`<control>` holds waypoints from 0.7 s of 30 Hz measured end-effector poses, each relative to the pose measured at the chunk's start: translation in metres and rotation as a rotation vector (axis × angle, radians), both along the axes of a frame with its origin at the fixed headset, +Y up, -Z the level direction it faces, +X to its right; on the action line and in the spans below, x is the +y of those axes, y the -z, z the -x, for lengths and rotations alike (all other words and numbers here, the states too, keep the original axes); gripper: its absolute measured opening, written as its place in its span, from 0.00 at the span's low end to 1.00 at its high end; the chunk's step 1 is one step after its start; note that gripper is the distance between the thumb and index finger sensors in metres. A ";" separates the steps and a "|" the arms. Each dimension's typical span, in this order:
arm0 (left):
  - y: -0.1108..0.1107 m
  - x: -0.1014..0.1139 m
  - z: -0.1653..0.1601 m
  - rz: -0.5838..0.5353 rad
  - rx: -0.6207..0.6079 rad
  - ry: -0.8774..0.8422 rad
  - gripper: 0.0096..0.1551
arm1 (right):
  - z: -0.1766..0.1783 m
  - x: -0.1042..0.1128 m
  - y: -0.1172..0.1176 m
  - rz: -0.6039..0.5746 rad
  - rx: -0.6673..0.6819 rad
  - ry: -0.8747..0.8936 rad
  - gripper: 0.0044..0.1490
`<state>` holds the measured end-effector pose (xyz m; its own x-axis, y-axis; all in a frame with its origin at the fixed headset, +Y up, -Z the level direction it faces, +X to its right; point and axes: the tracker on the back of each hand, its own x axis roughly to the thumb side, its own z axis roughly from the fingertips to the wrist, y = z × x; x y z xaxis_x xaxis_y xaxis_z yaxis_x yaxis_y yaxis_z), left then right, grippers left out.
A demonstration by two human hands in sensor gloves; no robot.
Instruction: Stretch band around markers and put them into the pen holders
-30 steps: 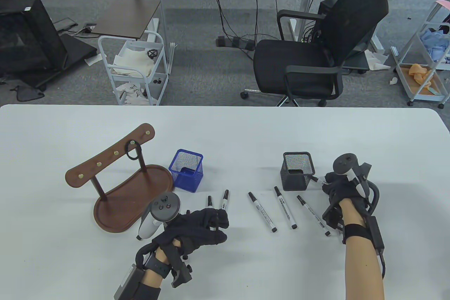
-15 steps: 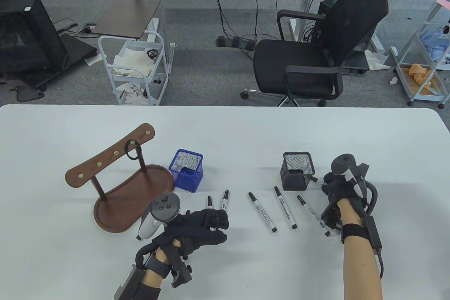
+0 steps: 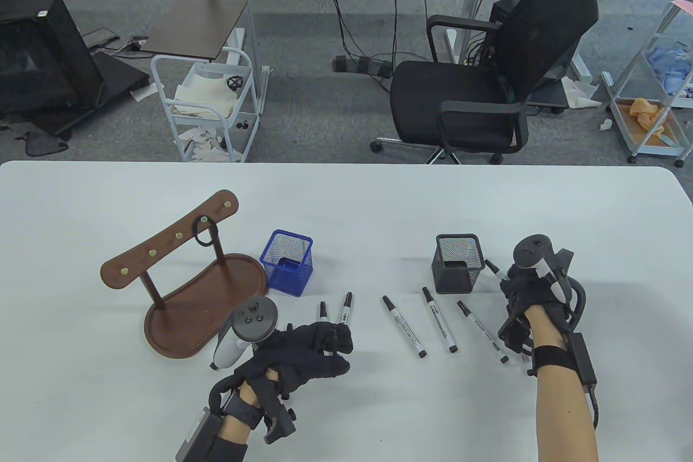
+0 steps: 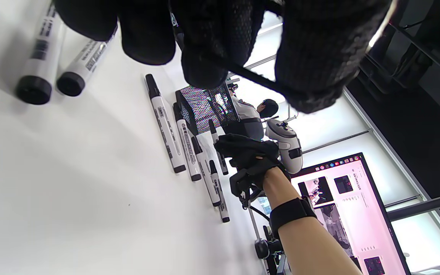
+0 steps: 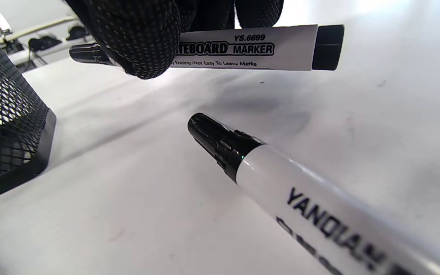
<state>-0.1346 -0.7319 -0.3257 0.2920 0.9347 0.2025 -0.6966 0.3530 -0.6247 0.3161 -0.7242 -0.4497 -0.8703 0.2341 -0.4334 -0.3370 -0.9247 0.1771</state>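
**Hand and Marker Status: Right Hand Lifting, Left Hand on Band**

While your right hand (image 3: 524, 288) sits just beside the black mesh holder (image 3: 458, 262), its gloved fingers (image 5: 136, 34) are curled round one whiteboard marker (image 5: 250, 47) and hold it clear of the table (image 3: 379, 202). In the right wrist view that marker runs level below the fingertips, capped end toward the holder. A second marker (image 5: 319, 202) lies flat on the table directly beneath the hand.

Your left hand (image 3: 306, 351) rests on the table with its fingers curled. In the left wrist view a thin black band (image 4: 256, 78) runs taut between two of those fingers (image 4: 201, 57); you are gripping it. Two markers (image 3: 335, 316) lie side by side, partly under the fingertips, caps pointing away from you.

Between your two hands, three loose markers (image 3: 430, 326) lie flat on the table, roughly parallel and apart from one another. None touches either hand.

The blue mesh holder (image 3: 287, 261) stands beyond your left hand, just beside the wooden hook stand (image 3: 184, 278). Another black band (image 3: 204, 232) hangs from one peg of that stand. From the table view you cannot tell whether either holder contains a marker.
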 end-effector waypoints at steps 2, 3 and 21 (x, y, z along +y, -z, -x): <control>0.000 0.000 0.000 -0.001 0.001 -0.001 0.44 | 0.000 0.004 -0.004 0.002 0.008 0.003 0.31; 0.000 0.000 0.000 -0.001 -0.001 -0.001 0.44 | 0.000 0.005 -0.005 0.002 0.012 0.004 0.31; -0.002 -0.001 -0.003 -0.004 -0.016 0.005 0.43 | -0.019 0.016 -0.060 -0.010 -0.013 0.114 0.29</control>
